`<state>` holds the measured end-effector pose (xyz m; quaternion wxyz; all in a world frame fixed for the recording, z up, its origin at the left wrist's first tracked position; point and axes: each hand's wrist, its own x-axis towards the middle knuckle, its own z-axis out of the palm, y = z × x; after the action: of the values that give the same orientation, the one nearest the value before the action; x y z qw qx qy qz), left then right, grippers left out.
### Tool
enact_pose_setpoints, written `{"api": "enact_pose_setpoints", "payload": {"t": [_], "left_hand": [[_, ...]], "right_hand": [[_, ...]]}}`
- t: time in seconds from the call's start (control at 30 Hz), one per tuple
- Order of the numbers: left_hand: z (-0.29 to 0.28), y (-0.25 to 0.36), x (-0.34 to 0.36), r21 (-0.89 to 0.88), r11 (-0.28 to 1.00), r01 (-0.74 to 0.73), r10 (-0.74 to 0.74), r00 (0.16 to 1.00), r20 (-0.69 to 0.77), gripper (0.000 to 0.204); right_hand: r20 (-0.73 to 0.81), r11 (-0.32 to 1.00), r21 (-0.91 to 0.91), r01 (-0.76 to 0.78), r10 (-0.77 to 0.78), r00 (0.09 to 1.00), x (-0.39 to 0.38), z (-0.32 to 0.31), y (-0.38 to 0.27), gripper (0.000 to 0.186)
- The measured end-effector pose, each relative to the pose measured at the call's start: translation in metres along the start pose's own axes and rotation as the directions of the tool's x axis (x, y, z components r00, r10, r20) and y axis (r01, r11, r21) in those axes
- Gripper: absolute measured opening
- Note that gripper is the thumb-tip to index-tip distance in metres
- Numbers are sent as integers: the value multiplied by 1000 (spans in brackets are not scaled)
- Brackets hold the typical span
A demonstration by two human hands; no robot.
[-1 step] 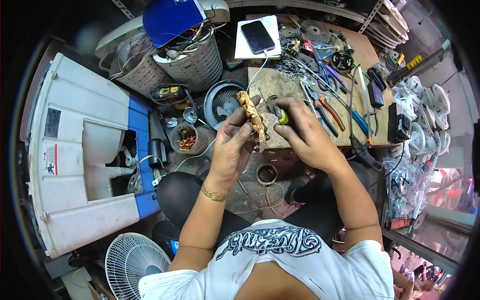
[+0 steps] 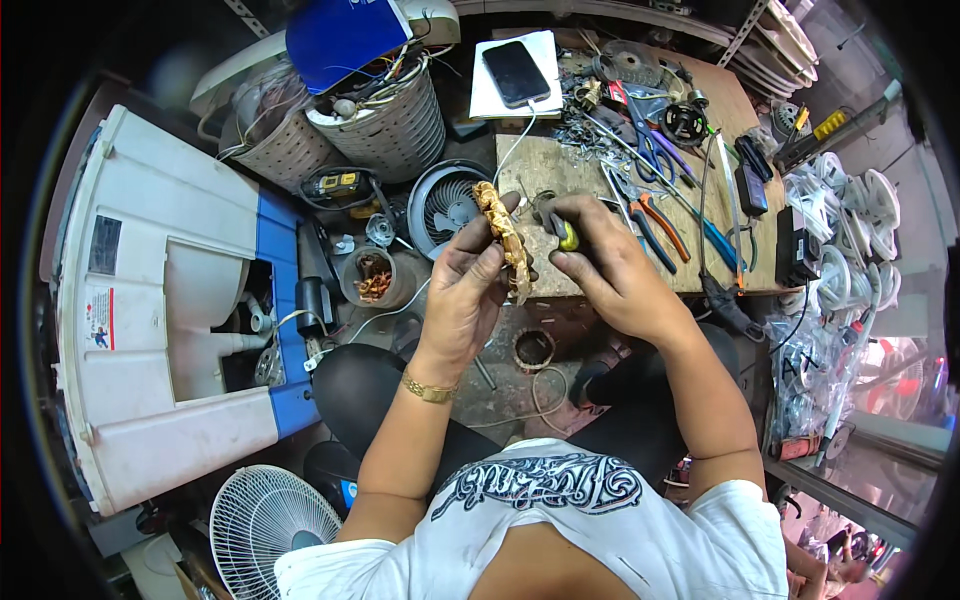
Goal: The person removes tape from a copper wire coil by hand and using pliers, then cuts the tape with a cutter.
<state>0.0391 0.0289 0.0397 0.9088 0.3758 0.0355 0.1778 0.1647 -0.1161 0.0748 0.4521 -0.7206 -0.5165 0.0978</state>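
My left hand [image 2: 468, 280] is closed on a motor stator [image 2: 508, 245], seen edge-on, its copper windings gold and brown with pale frayed material at the lower end. Just to the right, my right hand [image 2: 612, 262] curls round a small hand tool [image 2: 567, 235] with a yellow-green grip and a dark grey part. Fingers cover most of that tool, so its exact kind does not show. A short gap separates the tool from the stator. Both hands are above the near left part of the wooden bench [image 2: 530, 165].
On the bench lie orange-handled pliers [image 2: 665, 225], scissors [image 2: 655, 150] and a phone [image 2: 515, 73] on white paper. A tub of copper scraps [image 2: 375, 280] stands left, by a round fan housing [image 2: 445, 210]. Below my hands, a ring-shaped core [image 2: 534, 350] is on the floor.
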Motion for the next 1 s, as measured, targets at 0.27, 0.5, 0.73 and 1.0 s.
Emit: {"api": "enact_pose_setpoints", "payload": {"t": [0.27,0.5,0.73,1.0], "left_hand": [[-5,-1,-2,-45,999,5,-7,999,-45,47],[1,-6,-8,-55,998,6,-8,999,-49,37],[0,-9,-5,78,997,-22,26,999,-47,44],[3,-10,-4,212,973,-91,108,991,-74,44]], "right_hand": [[26,987,-159,29,-26,999,-4,13,-10,53],[-1,972,-216,91,-93,996,-3,14,-13,63],[-48,914,-395,94,-123,991,-5,20,-12,55],[-65,980,-193,38,-51,997,-2,18,-20,51]]}}
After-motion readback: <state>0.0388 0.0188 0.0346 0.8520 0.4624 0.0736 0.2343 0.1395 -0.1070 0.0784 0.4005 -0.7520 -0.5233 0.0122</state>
